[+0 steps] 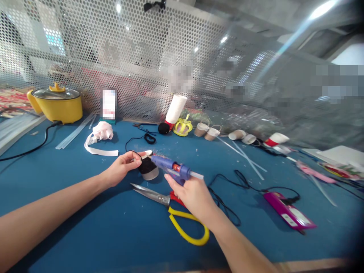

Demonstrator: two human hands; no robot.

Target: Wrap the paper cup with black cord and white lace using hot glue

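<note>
My right hand (191, 195) is closed around a blue glue gun (170, 166) with a glue stick poking out of its back. Its nozzle points left at a small paper cup wrapped in black yarn (148, 169). My left hand (123, 167) pinches that cup from the left, fingers on its top edge, where a white strip shows. The cup rests on the blue table (85, 212). Scissors with yellow handles (170, 206) lie just below both hands.
A yellow electric pot (58, 104) stands at the back left, with white ribbon (99, 140) near it. Several paper cups (210, 132), a stack of cups (175, 110), loose glue sticks (241, 153), black cords and a purple box (288, 212) lie to the right. A perforated screen bounds the back.
</note>
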